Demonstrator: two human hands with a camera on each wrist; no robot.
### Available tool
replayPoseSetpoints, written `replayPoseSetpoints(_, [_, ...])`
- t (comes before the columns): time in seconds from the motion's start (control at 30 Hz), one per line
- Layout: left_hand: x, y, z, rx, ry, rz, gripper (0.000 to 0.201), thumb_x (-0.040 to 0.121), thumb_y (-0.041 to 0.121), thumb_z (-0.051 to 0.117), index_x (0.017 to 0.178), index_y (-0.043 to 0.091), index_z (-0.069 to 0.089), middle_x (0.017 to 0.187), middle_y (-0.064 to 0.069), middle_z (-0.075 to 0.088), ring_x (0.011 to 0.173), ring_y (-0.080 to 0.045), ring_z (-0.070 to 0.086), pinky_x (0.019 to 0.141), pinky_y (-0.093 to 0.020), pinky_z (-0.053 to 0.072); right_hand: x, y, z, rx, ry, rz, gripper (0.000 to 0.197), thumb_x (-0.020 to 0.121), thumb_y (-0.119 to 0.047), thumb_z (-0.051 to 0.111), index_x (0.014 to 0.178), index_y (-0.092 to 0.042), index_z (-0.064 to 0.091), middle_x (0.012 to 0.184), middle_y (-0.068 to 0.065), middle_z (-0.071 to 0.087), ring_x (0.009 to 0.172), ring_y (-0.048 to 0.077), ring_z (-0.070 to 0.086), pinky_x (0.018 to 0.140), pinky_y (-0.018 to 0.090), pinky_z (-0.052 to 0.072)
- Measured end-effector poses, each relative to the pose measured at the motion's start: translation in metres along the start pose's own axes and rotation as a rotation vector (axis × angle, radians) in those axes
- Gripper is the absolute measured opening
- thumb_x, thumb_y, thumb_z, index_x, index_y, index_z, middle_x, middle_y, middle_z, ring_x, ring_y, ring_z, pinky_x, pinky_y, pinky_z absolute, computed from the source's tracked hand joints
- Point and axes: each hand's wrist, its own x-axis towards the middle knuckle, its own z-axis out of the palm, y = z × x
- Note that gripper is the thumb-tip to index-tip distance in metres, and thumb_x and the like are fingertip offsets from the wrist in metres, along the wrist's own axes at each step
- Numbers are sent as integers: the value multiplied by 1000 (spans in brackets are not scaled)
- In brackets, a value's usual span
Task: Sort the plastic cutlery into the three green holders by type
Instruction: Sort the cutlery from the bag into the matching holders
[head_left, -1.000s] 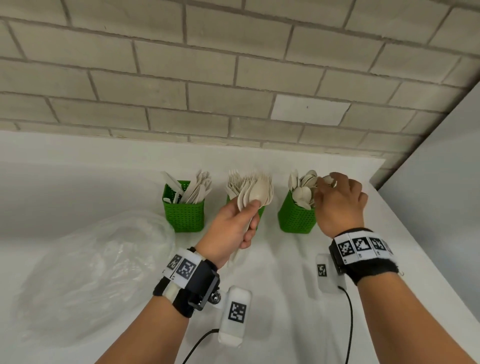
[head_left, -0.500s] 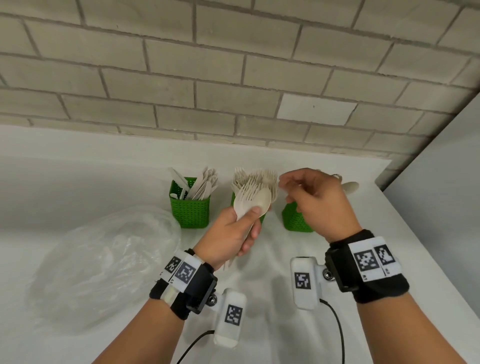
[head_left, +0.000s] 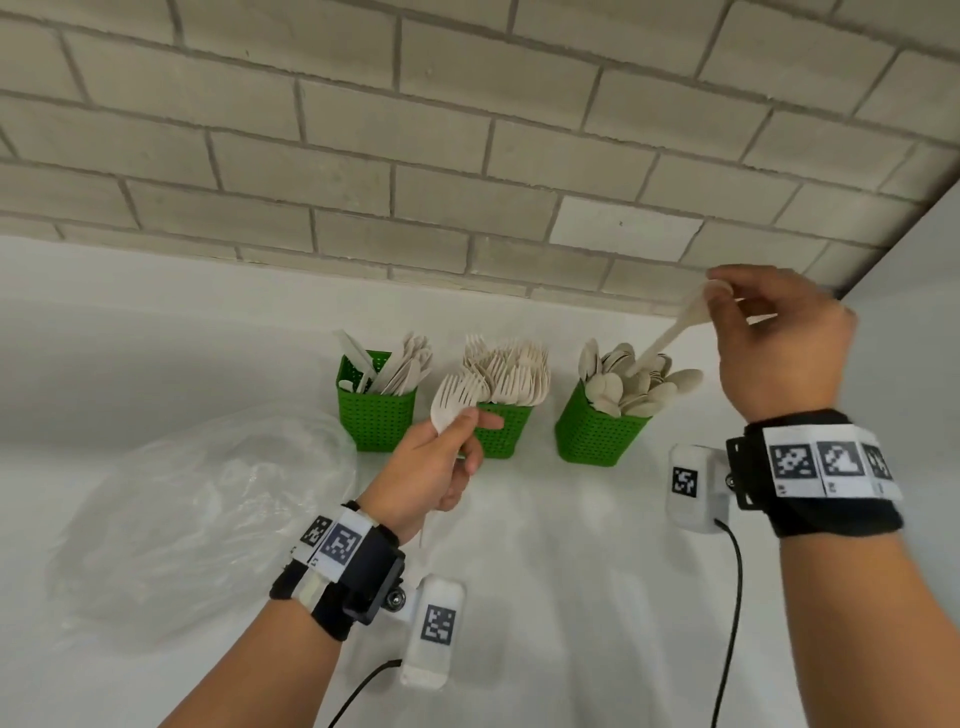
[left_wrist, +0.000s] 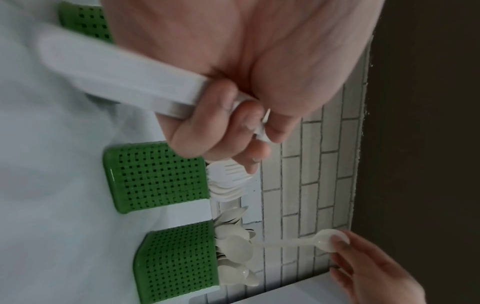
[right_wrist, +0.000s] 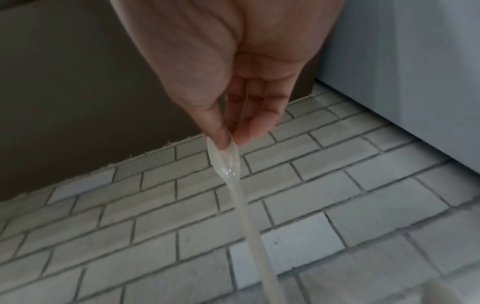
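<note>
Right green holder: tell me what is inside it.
The right green holder is packed with plastic spoons, bowls up. The right hand pinches another spoon by its bowl, handle tip down among them. The handles and the holder's bottom are hidden.

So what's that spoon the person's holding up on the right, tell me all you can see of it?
The spoon is a pale cream, slightly see-through plastic one, a single piece with an oval bowl and a long slim handle. The right hand pinches its bowl between thumb and fingertips. It hangs tilted, bowl uppermost, handle pointing down toward the right green holder, which is already packed with similar spoons. Its handle tip reaches their bowls; whether it touches them I cannot tell.
</note>
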Motion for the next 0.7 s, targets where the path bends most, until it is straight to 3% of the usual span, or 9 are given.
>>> replayPoseSetpoints(0.1, [-3, 3, 2, -119, -55, -62, 26, 103, 22, 38, 113, 8, 57, 61, 0, 45, 40, -9, 21, 41, -15, 13, -6, 18, 14, -102, -76, -65, 15, 91, -13, 61, 99, -12, 74, 90, 3, 69, 65, 12, 59, 65, 7, 41])
replayPoseSetpoints(0.23, [-6, 7, 6, -211, -119, -68, 22, 96, 12, 32, 109, 8, 49, 67, -3, 48, 39, -9, 24, 41, -13, 15, -37, 48, 43, -284, -256, -55, 22, 92, -8, 57, 109, -10, 72, 108, 12, 70, 94, 32, 64, 84, 27, 43])
replayPoseSetpoints(0.3, [-9, 10, 7, -210, -142, -44, 25, 96, 10, 31, 111, 6, 52, 68, -5, 49, 39, -10, 27, 41, -15, 16, -54, 56, 53, -529, -402, -48, 24, 93, -12, 55, 111, -16, 71, 128, 11, 62, 119, 37, 50, 94, 40, 35])
replayPoseSetpoints(0.37, [-10, 11, 8, -200, -156, -14, 29, 98, 10, 32, 114, 5, 56, 68, -6, 50, 40, -11, 30, 40, -17, 19, -60, 49, 61, -689, -460, 31, 24, 94, -22, 52, 112, -22, 69, 145, 6, 47, 133, 35, 31, 100, 45, 23])
replayPoseSetpoints(0.43, [-9, 11, 7, -189, -145, 10, 30, 100, 10, 34, 116, 5, 59, 68, -6, 51, 42, -12, 33, 41, -19, 22, -58, 25, 66, -600, -403, 98, 29, 95, -31, 50, 118, -22, 66, 143, 5, 46, 130, 32, 31, 100, 44, 22])
replayPoseSetpoints(0.5, [-10, 11, 8, -180, -127, 22, 31, 100, 10, 35, 116, 6, 61, 67, -6, 51, 43, -13, 34, 41, -21, 23, -55, -10, 66, -293, -355, 116, 31, 93, -38, 56, 118, -23, 66, 128, 2, 56, 118, 24, 43, 96, 36, 31])
replayPoseSetpoints(0.6, [-12, 12, 10, -190, -132, 33, 23, 96, 15, 43, 96, 8, 65, 66, -8, 51, 43, -14, 36, 42, -22, 24, -61, -57, 63, 189, -647, 186, 29, 86, -36, 68, 111, -22, 68, 103, -10, 66, 90, 1, 60, 76, 13, 44])
replayPoseSetpoints(0.63, [-13, 12, 11, -190, -150, 40, 22, 93, 19, 47, 85, 7, 64, 66, -11, 51, 43, -15, 39, 41, -22, 27, -67, -64, 65, 259, -740, 189, 24, 86, -29, 70, 109, -21, 70, 97, -10, 69, 84, 0, 63, 72, 10, 46])
replayPoseSetpoints(0.7, [-14, 13, 8, -170, -173, 59, 26, 88, 22, 46, 84, 2, 61, 69, -17, 53, 45, -20, 46, 42, -25, 33, -72, -65, 68, 353, -717, 188, 17, 86, -12, 70, 102, -19, 72, 89, -6, 73, 77, 4, 66, 70, 11, 49])
